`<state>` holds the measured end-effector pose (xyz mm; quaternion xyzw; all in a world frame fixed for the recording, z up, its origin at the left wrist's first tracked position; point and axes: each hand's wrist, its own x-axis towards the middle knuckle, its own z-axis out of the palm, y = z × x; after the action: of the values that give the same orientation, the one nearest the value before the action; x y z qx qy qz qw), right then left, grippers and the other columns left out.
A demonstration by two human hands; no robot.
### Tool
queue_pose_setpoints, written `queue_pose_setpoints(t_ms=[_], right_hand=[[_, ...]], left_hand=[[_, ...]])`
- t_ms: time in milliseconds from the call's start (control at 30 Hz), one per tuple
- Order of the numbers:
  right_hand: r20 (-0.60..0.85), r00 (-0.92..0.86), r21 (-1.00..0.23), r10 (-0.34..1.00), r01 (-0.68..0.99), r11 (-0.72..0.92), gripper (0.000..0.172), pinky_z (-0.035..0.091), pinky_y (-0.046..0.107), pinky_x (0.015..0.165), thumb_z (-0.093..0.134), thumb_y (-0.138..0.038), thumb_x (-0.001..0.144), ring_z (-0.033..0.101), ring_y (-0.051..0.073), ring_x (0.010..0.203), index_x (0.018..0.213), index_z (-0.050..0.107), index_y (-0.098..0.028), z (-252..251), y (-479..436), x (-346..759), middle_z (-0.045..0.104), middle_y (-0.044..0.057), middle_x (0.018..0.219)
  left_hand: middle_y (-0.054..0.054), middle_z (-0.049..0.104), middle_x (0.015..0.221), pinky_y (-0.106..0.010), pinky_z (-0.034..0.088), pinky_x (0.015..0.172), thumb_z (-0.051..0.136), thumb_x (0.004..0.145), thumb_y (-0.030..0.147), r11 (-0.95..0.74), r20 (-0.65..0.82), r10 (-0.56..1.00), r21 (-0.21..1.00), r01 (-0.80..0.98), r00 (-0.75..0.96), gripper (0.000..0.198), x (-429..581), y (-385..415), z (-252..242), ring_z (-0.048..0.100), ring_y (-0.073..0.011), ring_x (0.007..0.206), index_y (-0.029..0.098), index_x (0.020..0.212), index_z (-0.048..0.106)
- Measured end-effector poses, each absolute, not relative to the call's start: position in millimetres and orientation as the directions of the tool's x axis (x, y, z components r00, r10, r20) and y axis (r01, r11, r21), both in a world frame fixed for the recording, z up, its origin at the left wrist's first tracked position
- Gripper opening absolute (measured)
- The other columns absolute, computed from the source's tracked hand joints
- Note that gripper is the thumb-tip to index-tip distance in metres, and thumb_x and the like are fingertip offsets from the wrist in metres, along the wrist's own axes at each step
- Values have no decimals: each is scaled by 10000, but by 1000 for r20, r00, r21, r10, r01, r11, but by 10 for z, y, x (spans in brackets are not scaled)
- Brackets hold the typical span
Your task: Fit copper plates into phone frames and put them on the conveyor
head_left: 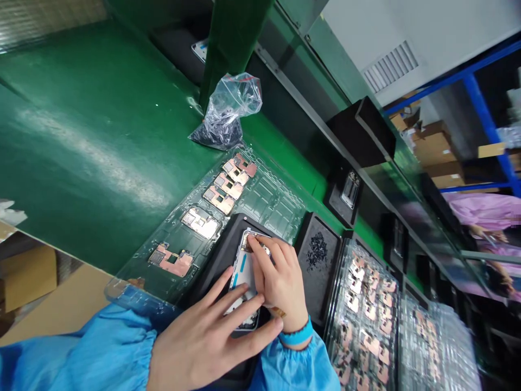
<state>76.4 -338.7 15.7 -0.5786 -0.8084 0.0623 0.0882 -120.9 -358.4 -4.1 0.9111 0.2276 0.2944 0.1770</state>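
Across the green bench [89, 146], a clear plastic tray [271, 203] lies partly covered by a black tray [220, 244], and in this rests the phone frame [248, 274], under both hands. Working well here likely means keeping the frame flat and pressing lightly at its far end. The left hand [211, 339] is spread loosely over the near part, clasping nothing visible; the right hand [280, 277] has fingertips bent onto the far end, whether pinching anything I cannot tell.

Left hand [211, 332] and right hand [284, 277] touch a phone frame [249, 273] near circuit boards [220, 199]
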Motion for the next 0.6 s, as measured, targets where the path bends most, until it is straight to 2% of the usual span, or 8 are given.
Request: queue_pose_setpoints(t_ms=[233,367,500,533,600], right_hand=[[60,-295,-194,954,934,301,419,447,450,827,407,-87,1047,570,293,981,1436,523,-189,151,-3383,733,651,132,1195],[28,-304,-144,952,941,305,457,453,459,814,371,-33,1017,552,289,921,1426,535,-157,180,-3374,693,652,143,1181],[-83,-267,-79,960,962,261,469,505,465,826,479,-57,990,571,306,932,1450,528,-135,241,-3399,624,658,158,1171],[-100,-257,-87,961,965,249,486,522,472,843,511,-63,976,583,318,960,1458,522,-123,249,-3418,628,658,167,1185],[-92,-264,-174,960,954,246,530,521,513,974,492,-29,947,590,344,1117,1472,508,-105,239,-3478,684,645,176,1272]], left_hand=[[-79,640,1402,-556,517,1101,472,1019,108,-823,437,531,469,320,726,560,-1211,-3610,-53,666,-280,1213,282,1550,441],[-95,659,1368,-537,543,1075,445,1006,67,-822,438,530,476,314,726,566,-1211,-3612,-65,676,-273,1199,250,1542,456],[-120,676,1305,-560,524,1090,416,988,24,-829,425,500,488,275,755,582,-1228,-3583,-53,659,-261,1221,216,1536,458],[-123,680,1284,-559,513,1103,409,975,-2,-832,426,494,486,269,758,597,-1236,-3578,-48,649,-252,1234,204,1533,459],[-131,671,1280,-546,503,1118,383,956,-40,-836,417,491,472,279,765,621,-1255,-3579,-46,625,-241,1266,184,1530,456]])
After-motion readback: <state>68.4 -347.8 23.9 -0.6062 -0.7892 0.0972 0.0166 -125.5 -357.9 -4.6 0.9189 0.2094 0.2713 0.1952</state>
